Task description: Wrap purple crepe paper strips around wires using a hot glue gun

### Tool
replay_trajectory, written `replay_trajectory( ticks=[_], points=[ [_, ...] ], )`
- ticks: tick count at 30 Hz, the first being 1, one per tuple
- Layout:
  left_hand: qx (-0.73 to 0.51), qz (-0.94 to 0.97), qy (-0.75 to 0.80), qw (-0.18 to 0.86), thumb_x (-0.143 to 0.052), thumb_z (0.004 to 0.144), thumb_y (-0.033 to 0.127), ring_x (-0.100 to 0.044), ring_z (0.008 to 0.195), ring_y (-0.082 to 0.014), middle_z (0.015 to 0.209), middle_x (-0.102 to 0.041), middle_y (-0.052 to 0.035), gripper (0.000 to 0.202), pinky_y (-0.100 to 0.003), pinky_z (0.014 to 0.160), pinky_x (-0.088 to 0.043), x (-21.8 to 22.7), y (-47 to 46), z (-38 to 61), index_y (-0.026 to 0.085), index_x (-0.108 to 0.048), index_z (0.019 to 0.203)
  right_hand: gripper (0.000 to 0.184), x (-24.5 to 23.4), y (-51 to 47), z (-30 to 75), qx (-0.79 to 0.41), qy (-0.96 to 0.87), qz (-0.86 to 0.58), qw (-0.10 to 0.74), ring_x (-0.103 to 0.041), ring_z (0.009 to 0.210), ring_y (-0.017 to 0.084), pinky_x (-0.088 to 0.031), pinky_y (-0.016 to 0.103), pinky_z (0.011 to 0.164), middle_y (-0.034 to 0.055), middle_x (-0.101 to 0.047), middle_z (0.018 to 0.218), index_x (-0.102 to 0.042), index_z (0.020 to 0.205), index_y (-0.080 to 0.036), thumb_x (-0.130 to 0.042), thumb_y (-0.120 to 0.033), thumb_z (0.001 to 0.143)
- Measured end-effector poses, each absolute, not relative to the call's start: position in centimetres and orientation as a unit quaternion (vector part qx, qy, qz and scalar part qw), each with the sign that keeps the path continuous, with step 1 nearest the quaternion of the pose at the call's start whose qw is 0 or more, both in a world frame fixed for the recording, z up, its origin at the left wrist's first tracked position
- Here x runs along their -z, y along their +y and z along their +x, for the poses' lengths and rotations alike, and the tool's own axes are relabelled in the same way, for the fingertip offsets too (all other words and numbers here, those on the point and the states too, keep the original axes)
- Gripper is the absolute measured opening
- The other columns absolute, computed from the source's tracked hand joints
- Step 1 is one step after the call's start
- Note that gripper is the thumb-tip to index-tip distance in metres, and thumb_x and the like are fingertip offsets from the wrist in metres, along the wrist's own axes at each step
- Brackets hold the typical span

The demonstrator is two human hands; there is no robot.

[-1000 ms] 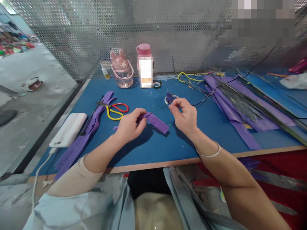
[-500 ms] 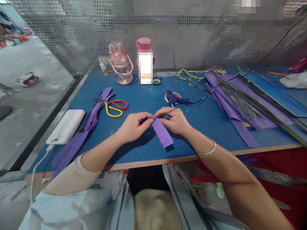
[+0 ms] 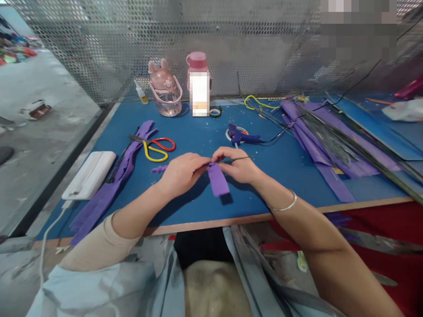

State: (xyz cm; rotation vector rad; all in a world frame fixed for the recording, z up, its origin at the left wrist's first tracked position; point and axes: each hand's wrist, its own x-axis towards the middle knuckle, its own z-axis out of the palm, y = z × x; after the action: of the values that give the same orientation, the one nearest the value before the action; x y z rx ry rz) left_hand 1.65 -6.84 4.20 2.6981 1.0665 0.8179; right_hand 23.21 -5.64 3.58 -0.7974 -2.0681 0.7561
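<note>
Pinching a purple strip [image 3: 218, 181] with left fingers [image 3: 201, 163] and right fingers [image 3: 224, 152], its far end mostly hidden.

Plain purple strip [image 3: 218, 181], blue tabletop [image 3: 194, 136], red-and-yellow scissor handles [image 3: 156, 160], dark-blue glue gun [image 3: 248, 138]

Tabletop [image 3: 198, 136]: blue, with pale brown front edge [image 3: 211, 223]
Left side: white corded device [image 3: 87, 176], purple strip [image 3: 101, 207], scissors [image 3: 148, 144]
Back: rabbit-eared bottle [image 3: 168, 104], tape roll [image 3: 215, 116]
Right side: purple sheets [image 3: 313, 154]
</note>
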Motion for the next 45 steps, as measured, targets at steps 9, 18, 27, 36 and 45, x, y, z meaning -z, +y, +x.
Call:
replay_trajectory(
  ticks=[9, 18, 27, 36, 45],
  points=[
    [-0.135, 0.938, 0.319, 0.017, -0.052, 0.092, 0.02, -0.063, 0.106, -0.0238, 0.114, -0.069, -0.0112, 0.032, -0.04, 0.092, -0.045, -2.5, -5.5, 2.0, 0.018, -0.062, 0.123, 0.027, -4.1, -0.2, 31.0, -0.085, -0.721, -0.577, 0.373, -0.059, 0.067, 0.016, -0.047, 0.032, 0.068, 0.0065, -0.068, 0.084, -0.066, 0.104, -0.014, -0.063, -0.018, 0.077],
    [-0.228, 0.913, 0.338, 0.011, -0.043, 0.092, 0.011, -0.061, 0.101, -0.0233, 0.11, -0.068, -0.0113, 0.032, -0.039, 0.088, -0.047, -2.6, -7.0, 3.0, 0.015, -0.062, 0.117, 0.025, -5.1, -1.9, 27.1, -0.1, -0.862, -0.435, 0.241, -0.064, 0.081, 0.02, -0.047, 0.032, 0.075, 0.0074, -0.072, 0.094, -0.069, 0.103, -0.017, -0.054, -0.035, 0.092],
    [-0.666, 0.618, 0.411, 0.076, -0.047, 0.097, 0.04, -0.054, 0.067, -0.011, 0.076, -0.055, -0.0006, 0.023, -0.025, 0.066, -0.044, -4.0, -2.6, -0.5, 0.018, -0.055, 0.097, 0.02, -3.2, -4.8, 23.9, -0.094, -0.895, -0.428, 0.083, -0.063, 0.089, 0.021, -0.042, 0.029, 0.071, 0.0086, -0.071, 0.098, -0.069, 0.096, -0.017, -0.049, -0.021, 0.092],
    [-0.588, 0.623, 0.414, 0.307, -0.056, 0.09, 0.042, -0.049, 0.061, -0.0104, 0.069, -0.055, 0.0009, 0.024, -0.023, 0.058, -0.041, -2.4, -5.1, 2.5, 0.018, -0.063, 0.091, 0.034, -3.3, -5.1, 23.7, -0.607, -0.598, -0.339, 0.398, -0.047, 0.049, 0.008, -0.04, 0.023, 0.051, -0.0049, -0.056, 0.061, -0.055, 0.082, -0.019, -0.072, -0.047, 0.072],
    [-0.468, 0.675, 0.374, 0.431, -0.065, 0.081, 0.034, -0.06, 0.083, -0.017, 0.084, -0.066, -0.0049, 0.019, -0.03, 0.082, -0.045, -2.4, -5.9, 3.4, 0.016, -0.072, 0.078, 0.037, -1.8, -6.3, 20.7, -0.631, -0.559, -0.36, 0.4, -0.051, 0.046, 0.006, -0.044, 0.021, 0.049, -0.0067, -0.057, 0.054, -0.054, 0.071, -0.017, -0.081, -0.04, 0.064]
  ],
)
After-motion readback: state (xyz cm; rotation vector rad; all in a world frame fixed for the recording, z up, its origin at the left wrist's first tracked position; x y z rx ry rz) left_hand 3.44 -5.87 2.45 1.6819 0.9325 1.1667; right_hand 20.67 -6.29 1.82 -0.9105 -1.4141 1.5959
